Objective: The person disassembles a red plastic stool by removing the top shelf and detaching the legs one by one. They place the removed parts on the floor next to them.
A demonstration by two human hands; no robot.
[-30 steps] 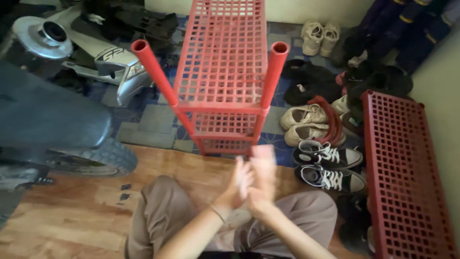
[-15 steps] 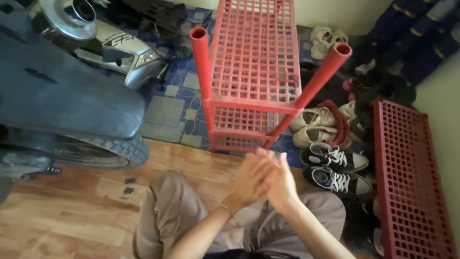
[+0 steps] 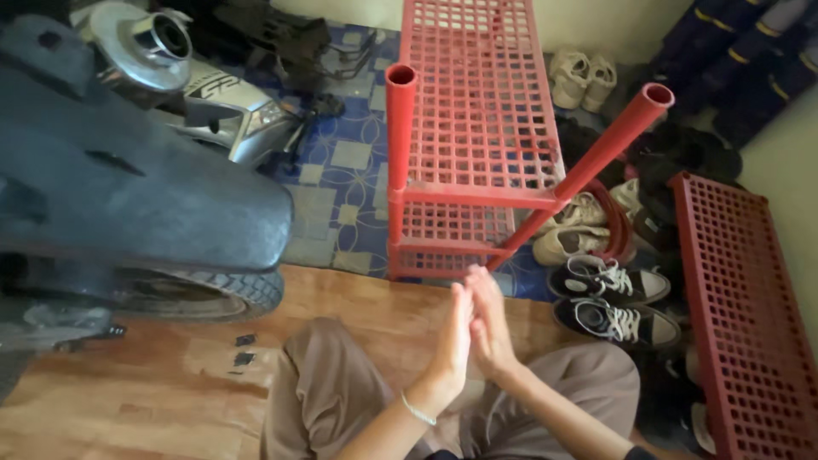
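Your view has swung left, and your left hand [image 3: 452, 341] and right hand [image 3: 487, 328], pressed flat together holding seemingly nothing, could knock the red rack [image 3: 477, 145] just beyond them.

- A black motorcycle mudguard [image 3: 128, 196] is seen over a tyre [image 3: 213, 294].
- Black-and-white sneakers [image 3: 613, 298] are set beside a loose red grid shelf [image 3: 741, 315].
- A blue patterned mat [image 3: 341, 179] is spread beyond the wooden floor [image 3: 128, 400].

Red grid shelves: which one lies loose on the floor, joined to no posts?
The red grid panel at the far right, beside the black sneakers. The others are fixed between red posts in the rack ahead of the pressed-together hands.
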